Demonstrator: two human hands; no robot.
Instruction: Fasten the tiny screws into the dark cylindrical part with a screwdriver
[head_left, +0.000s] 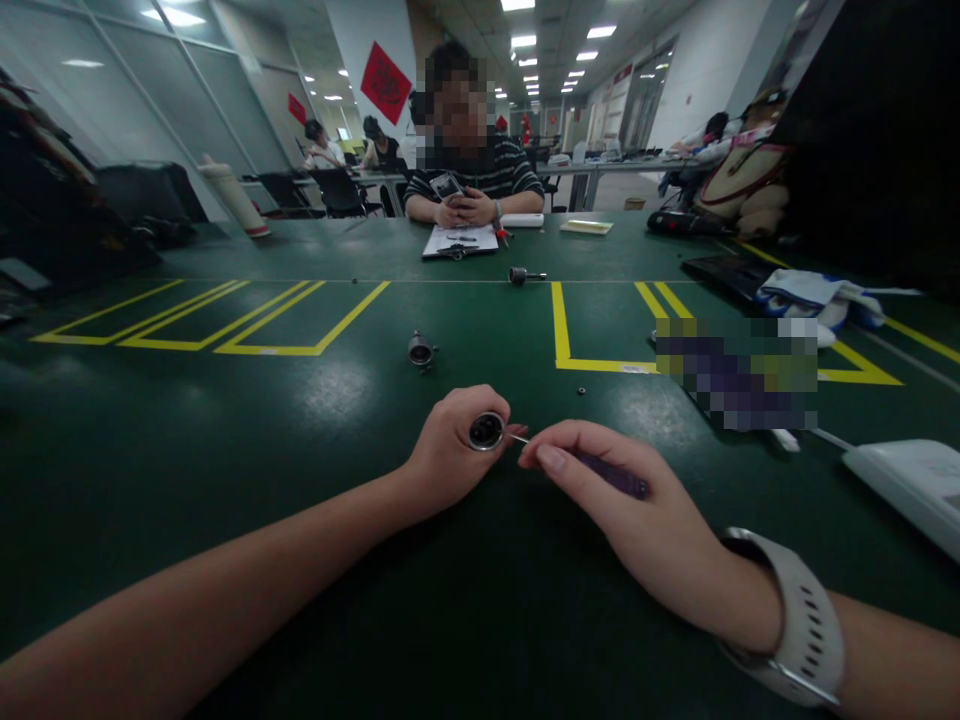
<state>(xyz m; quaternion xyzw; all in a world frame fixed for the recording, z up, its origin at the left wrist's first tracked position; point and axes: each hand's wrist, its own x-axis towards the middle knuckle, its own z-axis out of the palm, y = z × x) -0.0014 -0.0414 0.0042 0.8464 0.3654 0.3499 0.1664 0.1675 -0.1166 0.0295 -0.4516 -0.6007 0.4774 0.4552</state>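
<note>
My left hand (457,440) is closed around a round, cup-shaped metal part (486,431), its dark hollow end facing me. Between the fingers of my right hand (622,490) is a screwdriver with a dark purple handle (613,474). Its thin shaft points left at the side of the metal part; whether the tip touches it I cannot tell. A similar metal cup with small screws sticking out (420,348) stands just beyond my left hand. Farther off lies a metal cylinder with a rod (526,275). A small nut-like piece (581,391) rests beyond my right hand.
Yellow tape (322,350) marks boxes on the green table (337,570). On the right are a pixelated phone-like object (731,375), white-and-blue gloves (817,298) and a white device (911,485). Across the table a person (480,180) holds a phone above a clipboard (459,242).
</note>
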